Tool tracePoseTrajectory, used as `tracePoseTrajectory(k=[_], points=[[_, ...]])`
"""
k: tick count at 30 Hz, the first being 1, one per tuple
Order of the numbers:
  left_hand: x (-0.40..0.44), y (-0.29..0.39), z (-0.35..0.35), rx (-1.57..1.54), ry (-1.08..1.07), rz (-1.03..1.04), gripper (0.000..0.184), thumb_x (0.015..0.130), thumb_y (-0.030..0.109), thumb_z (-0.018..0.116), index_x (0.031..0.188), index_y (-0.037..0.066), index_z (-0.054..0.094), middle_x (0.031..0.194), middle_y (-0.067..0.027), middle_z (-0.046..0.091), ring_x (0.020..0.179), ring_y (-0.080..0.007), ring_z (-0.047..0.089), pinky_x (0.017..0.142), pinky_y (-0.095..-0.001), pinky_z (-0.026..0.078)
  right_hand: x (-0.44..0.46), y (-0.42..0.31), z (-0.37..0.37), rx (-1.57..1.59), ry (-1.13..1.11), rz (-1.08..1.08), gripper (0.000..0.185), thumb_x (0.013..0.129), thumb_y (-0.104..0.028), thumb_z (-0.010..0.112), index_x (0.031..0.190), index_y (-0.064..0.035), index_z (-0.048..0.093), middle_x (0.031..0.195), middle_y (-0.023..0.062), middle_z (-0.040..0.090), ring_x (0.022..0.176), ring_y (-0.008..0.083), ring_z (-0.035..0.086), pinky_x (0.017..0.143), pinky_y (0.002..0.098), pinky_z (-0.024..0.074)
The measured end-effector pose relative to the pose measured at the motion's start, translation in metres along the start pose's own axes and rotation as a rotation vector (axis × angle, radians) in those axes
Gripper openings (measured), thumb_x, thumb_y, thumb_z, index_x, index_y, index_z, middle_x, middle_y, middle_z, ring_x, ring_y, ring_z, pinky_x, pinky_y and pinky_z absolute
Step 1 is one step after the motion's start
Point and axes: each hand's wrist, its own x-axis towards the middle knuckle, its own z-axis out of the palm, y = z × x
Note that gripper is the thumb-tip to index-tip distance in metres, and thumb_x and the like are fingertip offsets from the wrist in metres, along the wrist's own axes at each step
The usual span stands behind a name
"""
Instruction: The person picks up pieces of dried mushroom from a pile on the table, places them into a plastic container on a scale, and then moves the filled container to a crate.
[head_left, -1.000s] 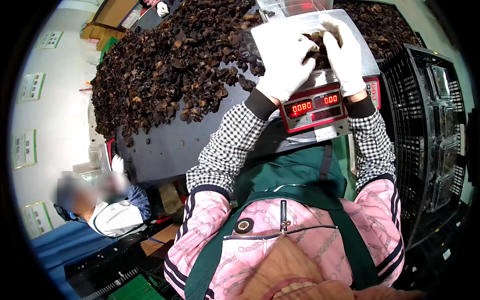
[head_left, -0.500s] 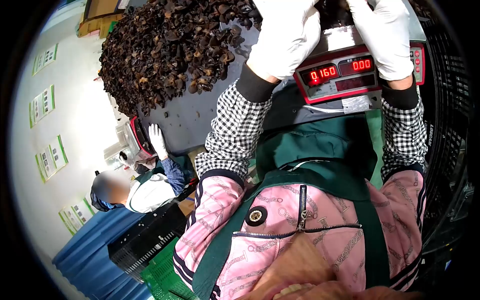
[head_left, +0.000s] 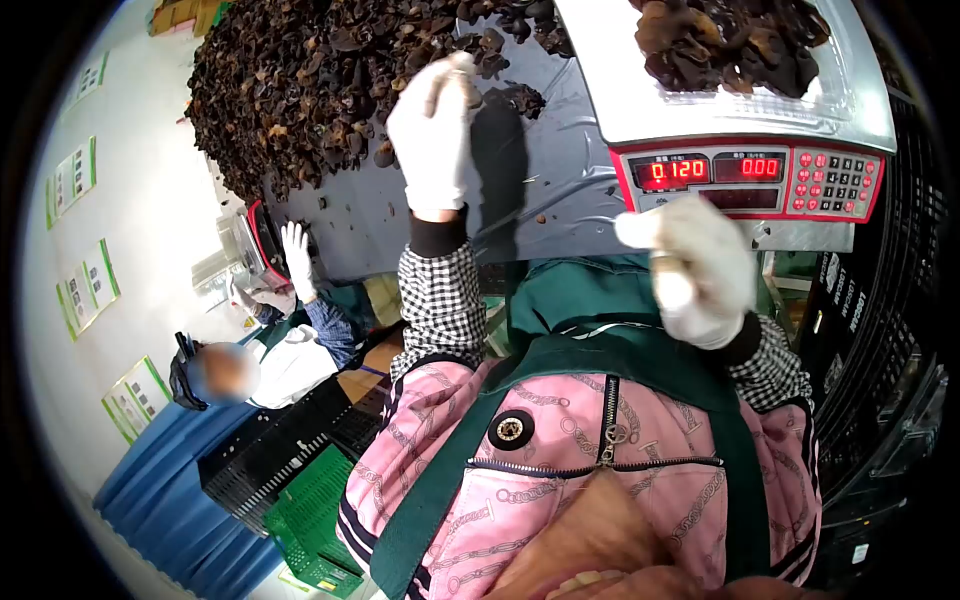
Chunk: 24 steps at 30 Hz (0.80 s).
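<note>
My left hand (head_left: 432, 135), in a white glove, is over the near edge of a large heap of dark wood ear mushrooms (head_left: 300, 90). Its fingers are bent together, and what they hold, if anything, is hidden. My right hand (head_left: 705, 270), also gloved, hovers in front of the red-framed digital scale (head_left: 745, 185), with thumb and forefinger apart and nothing visible between them. A clear plastic tray (head_left: 825, 95) of wood ear mushrooms (head_left: 730, 45) rests on the scale's pan. The display reads 0.120 and 0.00.
A small mushroom clump (head_left: 525, 100) lies on the grey table (head_left: 560, 190) between heap and scale. At left, a co-worker (head_left: 300, 360) in white gloves is beside another scale (head_left: 262, 245). Black crates (head_left: 270, 450) and a green crate (head_left: 315, 520) stand below; more black crates line the right.
Both hands have left the tray on the scale: my left moved left to the heap, my right down toward my body. The reading dropped from 0.160 to 0.120.
</note>
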Motion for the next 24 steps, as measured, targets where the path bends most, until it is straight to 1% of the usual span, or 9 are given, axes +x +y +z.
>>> tracePoseTrajectory(k=[3, 4, 5, 8, 12, 15, 18, 19, 24], points=[[-0.02, -0.011, 0.021, 0.322, -0.087, 0.261, 0.026, 0.09, 0.011, 0.071, 0.115, 0.004, 0.072, 0.11, -0.0115, 0.073, 0.102, -0.0227, 0.069, 0.09, -0.0334, 0.054, -0.007, 0.009, 0.044, -0.013, -0.02, -0.028, 0.025, 0.077, 0.013, 0.062, 0.1, 0.0051, 0.068, 0.089, 0.0135, 0.068, 0.069, 0.0276, 0.066, 0.062, 0.035, 0.0521], [-0.025, -0.012, 0.027, 0.525, -0.09, 0.342, 0.032, 0.087, 0.013, 0.075, 0.118, 0.005, 0.07, 0.117, -0.0142, 0.069, 0.114, -0.0288, 0.062, 0.098, -0.036, 0.05, -0.009, 0.012, 0.051, 0.0, -0.065, 0.0, 0.025, 0.078, 0.014, 0.062, 0.101, 0.0046, 0.068, 0.09, 0.0145, 0.068, 0.071, 0.0283, 0.066, 0.063, 0.0359, 0.0527], [-0.028, -0.015, 0.032, 0.519, -0.122, 0.347, 0.032, 0.085, 0.016, 0.075, 0.114, 0.006, 0.069, 0.118, -0.0159, 0.065, 0.113, -0.0332, 0.058, 0.097, -0.0383, 0.048, -0.012, 0.016, 0.06, 0.009, -0.061, 0.018, 0.024, 0.079, 0.01, 0.065, 0.102, 0.0033, 0.068, 0.09, 0.0135, 0.068, 0.072, 0.0288, 0.066, 0.064, 0.0364, 0.0529], [-0.041, -0.037, 0.044, 0.301, -0.084, 0.194, 0.025, 0.085, 0.007, 0.072, 0.11, 0.005, 0.067, 0.108, -0.0146, 0.066, 0.103, -0.0318, 0.063, 0.091, -0.0381, 0.051, -0.012, 0.022, 0.078, 0.062, -0.025, 0.096, 0.021, 0.084, 0.004, 0.067, 0.105, -0.0001, 0.069, 0.087, 0.0131, 0.069, 0.074, 0.031, 0.067, 0.068, 0.0375, 0.0543], [-0.053, -0.058, 0.019, 0.212, 0.009, 0.163, 0.023, 0.09, 0.003, 0.068, 0.112, 0.003, 0.068, 0.101, -0.0093, 0.072, 0.081, -0.0187, 0.069, 0.076, -0.029, 0.055, -0.002, 0.027, 0.093, 0.028, -0.104, 0.17, 0.019, 0.089, 0.008, 0.058, 0.103, 0.0033, 0.07, 0.089, 0.0155, 0.071, 0.079, 0.027, 0.07, 0.072, 0.0333, 0.0557], [-0.077, -0.06, -0.011, 0.091, 0.056, -0.018, 0.021, 0.092, 0.005, 0.068, 0.113, 0.001, 0.068, 0.107, -0.0103, 0.073, 0.092, -0.0163, 0.071, 0.084, -0.0282, 0.056, -0.006, 0.037, 0.113, -0.071, -0.07, 0.197, 0.019, 0.09, 0.005, 0.059, 0.105, 0.0024, 0.071, 0.094, 0.0147, 0.071, 0.076, 0.0259, 0.069, 0.071, 0.0322, 0.0558], [-0.112, -0.065, -0.055, 0.139, 0.201, -0.098, 0.023, 0.092, 0.006, 0.068, 0.114, -0.002, 0.069, 0.111, -0.0117, 0.073, 0.1, -0.0197, 0.07, 0.093, -0.0323, 0.054, 0.004, 0.045, 0.128, -0.164, 0.008, 0.145, 0.024, 0.086, 0.003, 0.066, 0.109, -0.0006, 0.069, 0.095, 0.012, 0.069, 0.086, 0.0296, 0.067, 0.078, 0.0356, 0.0537], [-0.129, -0.07, -0.07, 0.156, 0.289, -0.147, 0.022, 0.093, 0.005, 0.067, 0.114, -0.002, 0.069, 0.111, -0.0125, 0.073, 0.101, -0.0206, 0.069, 0.093, -0.0325, 0.053, 0.014, 0.048, 0.126, -0.33, 0.002, 0.004, 0.032, 0.086, 0.002, 0.066, 0.117, -0.0005, 0.067, 0.107, 0.0137, 0.069, 0.1, 0.0317, 0.066, 0.09, 0.0395, 0.0511], [-0.22, -0.132, -0.132, 0.108, 0.715, -0.334, 0.017, 0.097, 0.006, 0.063, 0.111, -0.003, 0.065, 0.111, -0.0126, 0.071, 0.1, -0.0207, 0.066, 0.09, -0.0322, 0.054, 0.061, 0.106, 0.148, -0.715, 0.112, 0.025, 0.054, 0.088, -0.015, 0.065, 0.14, -0.0045, 0.053, 0.143, 0.023, 0.048, 0.134, 0.0423, 0.042, 0.112, 0.0548, 0.0323]])
